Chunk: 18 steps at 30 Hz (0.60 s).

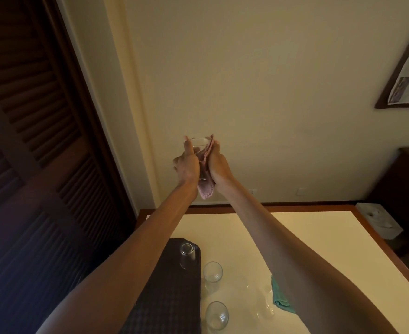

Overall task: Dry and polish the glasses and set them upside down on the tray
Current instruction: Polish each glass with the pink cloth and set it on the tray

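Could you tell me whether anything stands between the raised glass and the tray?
Nothing visible does. The left hand and right hand hold the glass high; the tray carries one upturned glass at its far end; the left forearm hides part.

Dim warm light (edges bowed)

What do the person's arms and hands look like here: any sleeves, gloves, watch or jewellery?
The left forearm and right forearm are bare to the picture's edge; no sleeves show. The left hand and right hand wear no gloves; no watch, bracelet or ring is visible.
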Tool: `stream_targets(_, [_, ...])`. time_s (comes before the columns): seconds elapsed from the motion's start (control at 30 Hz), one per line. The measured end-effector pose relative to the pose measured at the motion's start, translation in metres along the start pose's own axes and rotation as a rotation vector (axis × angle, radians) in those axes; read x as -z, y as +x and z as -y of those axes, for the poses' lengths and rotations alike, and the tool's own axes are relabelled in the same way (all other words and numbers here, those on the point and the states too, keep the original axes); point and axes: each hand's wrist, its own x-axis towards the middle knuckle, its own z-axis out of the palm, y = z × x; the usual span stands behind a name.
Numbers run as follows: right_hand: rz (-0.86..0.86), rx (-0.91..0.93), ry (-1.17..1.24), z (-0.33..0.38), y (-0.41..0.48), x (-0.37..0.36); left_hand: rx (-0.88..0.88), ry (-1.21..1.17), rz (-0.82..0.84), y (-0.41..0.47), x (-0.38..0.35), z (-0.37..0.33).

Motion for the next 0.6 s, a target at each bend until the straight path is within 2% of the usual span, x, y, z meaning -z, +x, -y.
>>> stream_targets(0.1, [0.104,0.000,0.051,-0.011,-0.008,0.000,-0.002,0.056,-0.066,0.033,0.000,0.023])
stream_targets(0.17, [0.148,0.014,0.018,-0.019,-0.017,-0.002,0.032,-0.002,-0.030,0.031,0.005,0.017])
stream_targets(0.23, [0.114,0.094,-0.102,-0.021,-0.026,-0.008,0.031,-0.084,-0.001,0.020,0.009,0.009])
stream_targets(0.4, [-0.075,0.465,-0.377,-0.012,-0.034,-0.013,0.091,-0.197,0.087,-0.008,0.013,-0.008])
stream_targets(0.47, [-0.082,0.451,-0.380,-0.002,-0.031,-0.007,0.116,-0.197,0.108,-0.012,0.011,-0.011])
stream_targets(0.6, [-0.071,0.236,-0.272,0.014,-0.019,0.004,0.045,-0.092,0.080,-0.020,0.007,-0.011])
